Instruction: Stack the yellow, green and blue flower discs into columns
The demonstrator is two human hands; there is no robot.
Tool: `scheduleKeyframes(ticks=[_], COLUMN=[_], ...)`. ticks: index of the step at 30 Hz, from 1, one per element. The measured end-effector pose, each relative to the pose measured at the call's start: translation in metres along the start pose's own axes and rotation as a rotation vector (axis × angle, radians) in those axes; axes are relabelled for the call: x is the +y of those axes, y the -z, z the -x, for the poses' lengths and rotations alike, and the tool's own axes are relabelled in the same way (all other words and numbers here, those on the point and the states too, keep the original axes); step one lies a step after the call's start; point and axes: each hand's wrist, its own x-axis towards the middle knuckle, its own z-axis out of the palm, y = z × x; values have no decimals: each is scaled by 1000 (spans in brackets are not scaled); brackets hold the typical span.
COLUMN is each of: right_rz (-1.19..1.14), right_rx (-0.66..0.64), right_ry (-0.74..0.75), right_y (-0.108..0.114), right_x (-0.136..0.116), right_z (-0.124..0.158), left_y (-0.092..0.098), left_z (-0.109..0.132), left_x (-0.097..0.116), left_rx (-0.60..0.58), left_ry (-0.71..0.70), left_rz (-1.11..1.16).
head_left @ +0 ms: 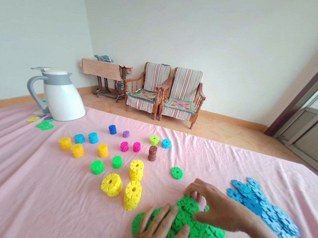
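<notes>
Green slotted plastic discs (205, 236) lie in a loose heap on the pink cloth, at the bottom of the view. My left hand (159, 231) rests flat on the left side of this heap, fingers spread. At the heap's far edge, my right hand (220, 209) curls its fingers and thumb around the edges of a few green discs (190, 204). A single green disc (177, 173) lies apart, just beyond my right hand. Left of the heap stand yellow disc stacks (132, 195), one of them leaning.
Blue discs (269, 213) spread in a pile at right. Small stacks in several colours, including brown (152, 153) and orange (77, 150), stand mid-table. A white jug (63, 99) is at back left, beside loose discs (45, 124). Two wooden armchairs (181, 94) stand beyond the table.
</notes>
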Motion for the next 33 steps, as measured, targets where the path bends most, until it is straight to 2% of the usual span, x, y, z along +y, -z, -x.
scheduleKeyframes(ticks=[7,13,16,20,23,29,33], right_rz=[25,5,-5,41,52,68,118], right_rx=[64,83,130,341,437,466,460], right_ry=[0,-17,-28,-60,-48,-16,-14], right_y=[-8,-7,-3,-6,-13,-24,-27], right_x=[-6,4,8,8,7,11,15], right_z=[-1,-4,-17,-44,-63,-81,-84], left_y=[-3,-4,-3,-4,-5,-7,-9], left_z=[1,2,2,3,4,5,5], left_x=[0,0,0,1,1,2,7], left_rx=[4,-15,-29,-21,-25,-14,-6], left_ry=[0,2,-4,-2,6,8,75], left_rz=[1,-21,-29,-28,-13,10,19])
